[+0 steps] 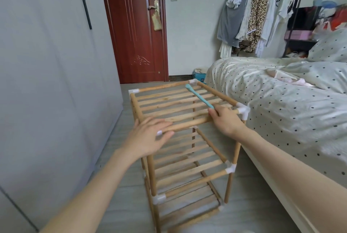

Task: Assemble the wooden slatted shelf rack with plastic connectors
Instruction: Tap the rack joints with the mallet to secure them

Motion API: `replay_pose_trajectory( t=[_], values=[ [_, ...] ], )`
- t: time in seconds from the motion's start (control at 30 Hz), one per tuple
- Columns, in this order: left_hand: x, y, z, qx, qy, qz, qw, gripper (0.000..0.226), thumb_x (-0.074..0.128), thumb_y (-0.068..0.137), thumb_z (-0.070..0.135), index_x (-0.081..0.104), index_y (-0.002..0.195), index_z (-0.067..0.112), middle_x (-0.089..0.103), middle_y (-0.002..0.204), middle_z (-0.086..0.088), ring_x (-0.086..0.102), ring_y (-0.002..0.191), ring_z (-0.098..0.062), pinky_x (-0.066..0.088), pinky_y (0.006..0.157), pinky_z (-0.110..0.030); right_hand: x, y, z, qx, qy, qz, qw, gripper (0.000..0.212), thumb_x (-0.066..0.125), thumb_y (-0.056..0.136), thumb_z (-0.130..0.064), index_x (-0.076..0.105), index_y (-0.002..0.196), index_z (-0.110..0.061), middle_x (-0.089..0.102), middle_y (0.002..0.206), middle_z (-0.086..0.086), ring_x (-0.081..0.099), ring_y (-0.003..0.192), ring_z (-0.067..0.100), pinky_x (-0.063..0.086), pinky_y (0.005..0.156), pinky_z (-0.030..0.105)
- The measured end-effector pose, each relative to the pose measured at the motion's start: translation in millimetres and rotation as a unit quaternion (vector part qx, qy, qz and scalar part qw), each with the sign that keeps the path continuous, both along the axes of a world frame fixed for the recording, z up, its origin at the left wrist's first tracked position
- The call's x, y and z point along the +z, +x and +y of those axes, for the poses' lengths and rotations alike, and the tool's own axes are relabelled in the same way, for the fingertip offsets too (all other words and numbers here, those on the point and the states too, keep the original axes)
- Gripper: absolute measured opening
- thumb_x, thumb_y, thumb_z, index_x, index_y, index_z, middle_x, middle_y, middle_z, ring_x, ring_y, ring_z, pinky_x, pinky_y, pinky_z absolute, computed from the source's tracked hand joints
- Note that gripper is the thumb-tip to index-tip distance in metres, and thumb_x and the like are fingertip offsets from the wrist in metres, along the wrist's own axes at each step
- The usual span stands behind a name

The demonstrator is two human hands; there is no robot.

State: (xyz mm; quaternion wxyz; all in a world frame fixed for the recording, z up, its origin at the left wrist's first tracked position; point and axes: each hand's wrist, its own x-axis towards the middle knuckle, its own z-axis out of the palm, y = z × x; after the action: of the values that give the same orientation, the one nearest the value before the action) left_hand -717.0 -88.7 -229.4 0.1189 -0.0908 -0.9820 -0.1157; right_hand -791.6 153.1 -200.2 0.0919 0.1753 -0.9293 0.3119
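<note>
A three-tier wooden slatted rack (180,105) stands upright on the floor, its rods joined by white plastic connectors (243,111) at the corners. My left hand (150,137) lies with straight fingers over the near-left corner of the top shelf, covering the connector there. My right hand (224,120) grips the handle of a teal mallet (199,96), whose head hovers over the far slats near the far-right corner. The lower shelves show beneath the top one.
A bed (281,101) with a dotted sheet runs close along the rack's right side. A grey wardrobe wall (47,82) is on the left. A red door (135,26) and a clothes rack (262,16) stand at the back.
</note>
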Motion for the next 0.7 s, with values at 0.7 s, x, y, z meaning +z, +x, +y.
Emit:
replay_pose_trajectory(
  t=[0.7],
  values=[
    [-34.1,7.6,-22.4,0.169,-0.067,0.179,0.967,0.053,0.061,0.081,0.014,0.049,0.13,0.001,0.047,0.137,-0.018,0.036,0.133,-0.036,0.008,0.116,-0.054,36.1,34.2,98.4,-0.155,-0.063,0.171,0.971,0.035,0.036,0.1,-0.027,0.05,0.076,-0.005,0.045,0.057,0.0,0.043,0.055,0.024,0.029,0.053,0.033]
  ],
)
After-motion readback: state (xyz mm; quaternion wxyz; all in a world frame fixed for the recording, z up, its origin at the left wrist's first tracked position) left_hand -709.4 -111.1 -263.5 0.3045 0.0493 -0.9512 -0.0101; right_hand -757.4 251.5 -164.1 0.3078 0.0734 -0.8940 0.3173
